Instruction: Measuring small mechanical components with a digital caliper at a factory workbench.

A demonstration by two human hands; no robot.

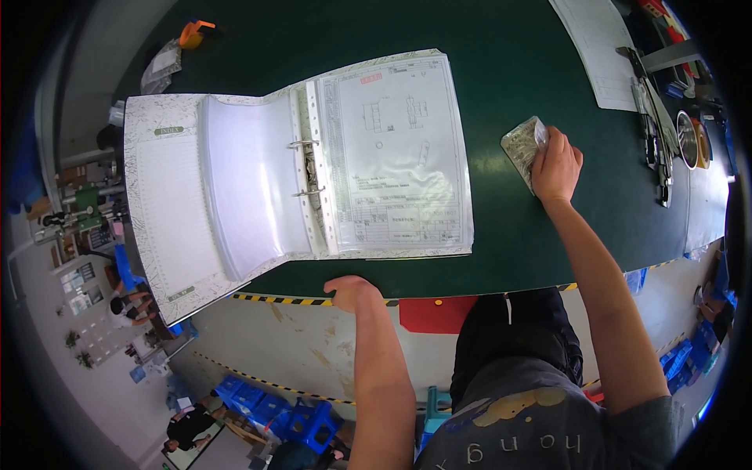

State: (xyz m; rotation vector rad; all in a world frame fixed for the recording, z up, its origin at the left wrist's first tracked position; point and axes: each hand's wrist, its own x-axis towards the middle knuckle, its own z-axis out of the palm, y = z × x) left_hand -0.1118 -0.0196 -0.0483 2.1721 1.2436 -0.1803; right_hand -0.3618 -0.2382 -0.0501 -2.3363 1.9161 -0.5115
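Observation:
An open ring binder (168, 200) lies on the green tabletop (501, 55). Its right side bears a sheet with a technical drawing (392, 157) in a clear sleeve; more glossy sleeves (254, 188) curve over from the left of the two metal rings. To the binder's right, my right hand (558, 163) grips the right side of a small clear plastic bag (521, 150) with greyish contents too fine to tell apart. My left hand (354, 293) rests at the table's front edge, just below the binder and apart from it, with its fingers curled and nothing visible in them.
Calipers (654, 145) and a steel bowl (687, 139) lie at the far right beside loose paper sheets (599, 59). An orange tape dispenser (193, 34) and a crumpled plastic bag (162, 68) sit at the back left. Blue stools (270, 411) stand on the floor behind.

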